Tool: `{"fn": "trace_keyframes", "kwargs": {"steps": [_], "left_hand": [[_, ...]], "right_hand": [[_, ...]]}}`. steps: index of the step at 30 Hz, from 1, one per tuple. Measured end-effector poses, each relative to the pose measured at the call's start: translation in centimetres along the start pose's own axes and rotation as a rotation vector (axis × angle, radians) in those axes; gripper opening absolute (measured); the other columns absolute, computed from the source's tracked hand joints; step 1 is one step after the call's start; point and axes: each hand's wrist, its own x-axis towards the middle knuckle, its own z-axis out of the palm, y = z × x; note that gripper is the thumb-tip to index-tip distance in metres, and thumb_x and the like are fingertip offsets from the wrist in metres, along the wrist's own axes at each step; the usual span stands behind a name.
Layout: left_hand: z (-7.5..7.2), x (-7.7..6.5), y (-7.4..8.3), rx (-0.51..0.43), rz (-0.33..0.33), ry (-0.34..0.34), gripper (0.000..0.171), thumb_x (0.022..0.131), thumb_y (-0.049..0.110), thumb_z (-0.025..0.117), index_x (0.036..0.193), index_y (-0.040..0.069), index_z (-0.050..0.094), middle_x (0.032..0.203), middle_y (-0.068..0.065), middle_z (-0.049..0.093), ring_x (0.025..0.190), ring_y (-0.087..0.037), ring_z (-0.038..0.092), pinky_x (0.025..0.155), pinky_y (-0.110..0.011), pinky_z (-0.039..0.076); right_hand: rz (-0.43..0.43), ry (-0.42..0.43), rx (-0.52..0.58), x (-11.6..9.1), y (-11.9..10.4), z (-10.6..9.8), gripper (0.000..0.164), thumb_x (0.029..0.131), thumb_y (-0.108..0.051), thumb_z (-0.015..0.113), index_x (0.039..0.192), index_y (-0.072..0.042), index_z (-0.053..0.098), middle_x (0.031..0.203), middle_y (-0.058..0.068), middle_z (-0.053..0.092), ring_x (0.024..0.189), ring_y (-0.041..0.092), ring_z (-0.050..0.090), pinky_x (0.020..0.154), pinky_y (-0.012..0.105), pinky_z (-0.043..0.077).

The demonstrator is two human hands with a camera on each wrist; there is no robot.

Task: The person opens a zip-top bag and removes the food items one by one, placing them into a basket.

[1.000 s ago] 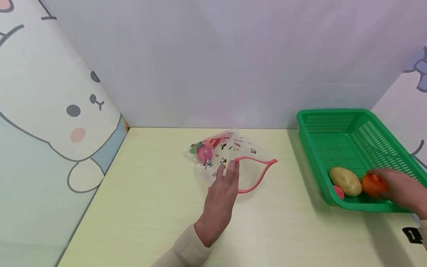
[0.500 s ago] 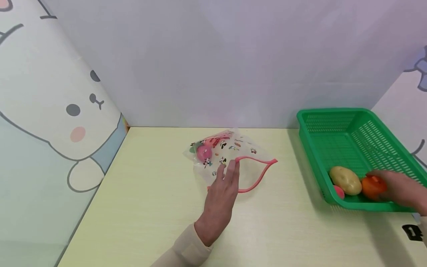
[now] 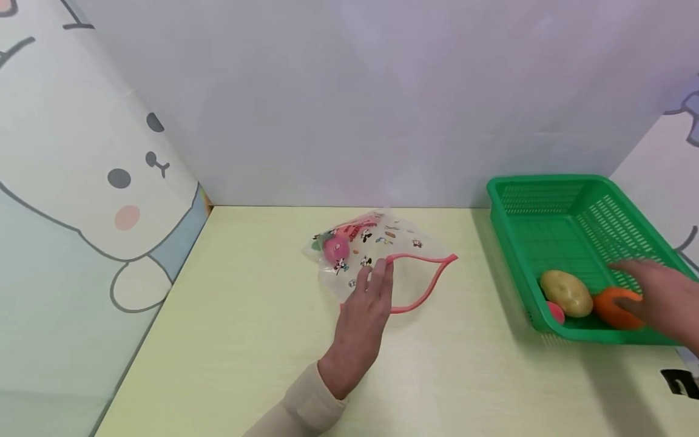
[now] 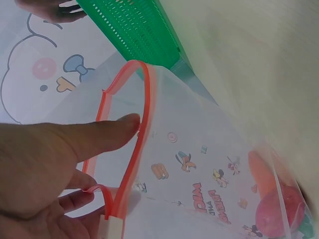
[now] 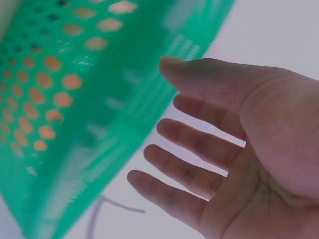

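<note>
My left hand [image 3: 357,328] holds the mouth of a clear printed zip bag [image 4: 199,134] with a red-orange strip [image 4: 144,99]. In the left wrist view the thumb reaches across the open mouth to the strip, fingers by its lower side. A pink round piece [image 3: 336,247], an orange piece [image 4: 262,169] and a bit of green lie at the bag's far end. My right hand [image 3: 663,297], fingers spread and loosely bent, is over the green basket [image 3: 505,261]. Below it lies a rounded orange piece [image 3: 614,306], partly hidden, beside a potato [image 3: 566,294].
Inside the basket's near left corner, a small pink piece [image 3: 555,312] shows by the potato. A black marker label [image 3: 679,382] is on the pale table [image 3: 246,340] at the right. Printed cartoon walls [image 3: 125,182] stand at the sides, with a plain wall behind.
My right hand has come off the orange piece, its fingers spreading and moving slightly up and right. That piece now shows more of its length. My left hand keeps its place on the bag.
</note>
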Motion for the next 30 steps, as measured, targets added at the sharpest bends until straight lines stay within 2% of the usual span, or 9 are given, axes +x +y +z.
{"fn": "trace_keyframes", "kwargs": {"steps": [4, 6, 9, 13, 16, 21, 26, 30], "left_hand": [[-0.2, 0.0, 0.0, -0.021, -0.002, -0.010, 0.111, 0.068, 0.013, 0.102, 0.159, 0.001, 0.040, 0.156, -0.013, 0.042, 0.138, -0.030, 0.047, 0.089, -0.027, 0.062], [-0.2, -0.1, 0.0, -0.029, -0.004, -0.013, 0.111, 0.068, 0.013, 0.102, 0.160, 0.001, 0.040, 0.156, -0.013, 0.041, 0.138, -0.030, 0.046, 0.087, -0.027, 0.062], [-0.2, -0.1, 0.0, -0.032, -0.003, -0.012, 0.111, 0.068, 0.012, 0.101, 0.160, 0.001, 0.039, 0.156, -0.013, 0.041, 0.138, -0.030, 0.046, 0.085, -0.027, 0.063], [-0.2, 0.0, -0.1, -0.027, 0.001, -0.007, 0.110, 0.068, 0.011, 0.101, 0.159, 0.000, 0.040, 0.156, -0.013, 0.041, 0.137, -0.030, 0.046, 0.083, -0.026, 0.063], [-0.2, 0.0, -0.1, -0.028, 0.001, -0.002, 0.110, 0.068, 0.011, 0.101, 0.159, 0.000, 0.041, 0.155, -0.013, 0.041, 0.136, -0.030, 0.046, 0.083, -0.027, 0.063], [-0.3, 0.0, -0.1, -0.033, 0.001, 0.005, 0.110, 0.067, 0.010, 0.101, 0.159, 0.000, 0.041, 0.155, -0.014, 0.041, 0.135, -0.030, 0.046, 0.080, -0.026, 0.063], [-0.3, 0.0, -0.1, -0.035, -0.006, 0.003, 0.110, 0.068, 0.009, 0.101, 0.159, 0.000, 0.040, 0.156, -0.014, 0.041, 0.136, -0.030, 0.047, 0.079, -0.027, 0.063], [-0.3, 0.1, 0.0, -0.046, -0.015, -0.008, 0.110, 0.069, 0.008, 0.100, 0.160, 0.000, 0.039, 0.157, -0.014, 0.040, 0.137, -0.031, 0.046, 0.077, -0.027, 0.064]], "right_hand": [[-0.027, 0.132, -0.012, -0.3, -2.3, -0.8, 0.067, 0.059, 0.012, 0.091, 0.116, 0.021, 0.057, 0.120, 0.049, 0.053, 0.104, 0.068, 0.051, 0.080, 0.076, 0.047], [-0.031, 0.157, -0.006, -0.4, -3.6, -1.4, 0.068, 0.059, 0.012, 0.091, 0.117, 0.021, 0.057, 0.122, 0.049, 0.052, 0.106, 0.067, 0.050, 0.079, 0.075, 0.047], [-0.033, 0.158, 0.013, -0.6, -5.4, -2.2, 0.069, 0.062, 0.012, 0.090, 0.123, 0.020, 0.057, 0.127, 0.047, 0.051, 0.111, 0.067, 0.049, 0.080, 0.076, 0.047], [-0.046, 0.125, 0.034, -0.5, -7.7, -3.1, 0.071, 0.070, 0.006, 0.090, 0.131, 0.017, 0.056, 0.134, 0.043, 0.051, 0.117, 0.066, 0.047, 0.084, 0.076, 0.046], [-0.063, 0.118, 0.046, -0.4, -9.3, -3.2, 0.072, 0.072, 0.000, 0.092, 0.134, 0.014, 0.058, 0.137, 0.040, 0.053, 0.117, 0.062, 0.050, 0.083, 0.073, 0.048], [-0.110, 0.143, 0.089, -0.1, -11.1, -3.3, 0.075, 0.073, -0.004, 0.094, 0.138, 0.009, 0.059, 0.141, 0.034, 0.056, 0.119, 0.058, 0.053, 0.078, 0.069, 0.052], [-0.177, 0.186, 0.098, 0.2, -11.9, -3.1, 0.078, 0.067, 0.001, 0.095, 0.137, 0.005, 0.061, 0.142, 0.030, 0.058, 0.120, 0.055, 0.055, 0.077, 0.068, 0.054], [-0.194, 0.207, 0.111, 0.3, -12.2, -3.0, 0.076, 0.069, 0.002, 0.093, 0.137, 0.002, 0.062, 0.142, 0.027, 0.059, 0.117, 0.050, 0.059, 0.064, 0.049, 0.057]]}}
